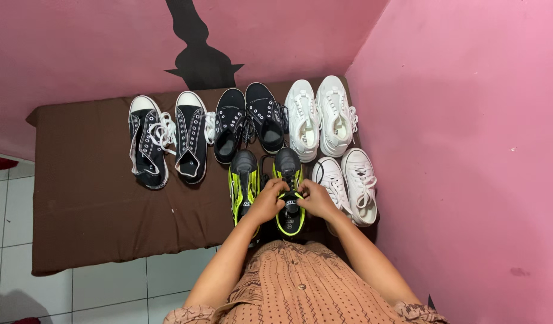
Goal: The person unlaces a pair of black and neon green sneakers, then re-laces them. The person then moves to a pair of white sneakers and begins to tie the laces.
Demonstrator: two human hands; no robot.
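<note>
From the head camera, a neon shoe [289, 191] is seen on the brown mat [96, 198], beside its mate [244, 183]. Its laces are pinched by the curled fingers of the left hand [268, 201] and right hand [315, 200]. White sneakers [347, 185] lie just beside.

Brown mat [96, 198]: matt woven cloth, laid over glossy white floor tiles [108, 288]. Black high-top sneakers [168, 141] at its far edge: matt canvas, white rubber toe caps, white cloth laces. Black low-top sneakers [249, 120]: matt canvas. White trainers [321, 114] at the far right corner: smooth synthetic, slight sheen. Black-and-yellow football boot [288, 174] under both hands: glossy synthetic upper. Walls [468, 150]: matt pink paint.
</note>
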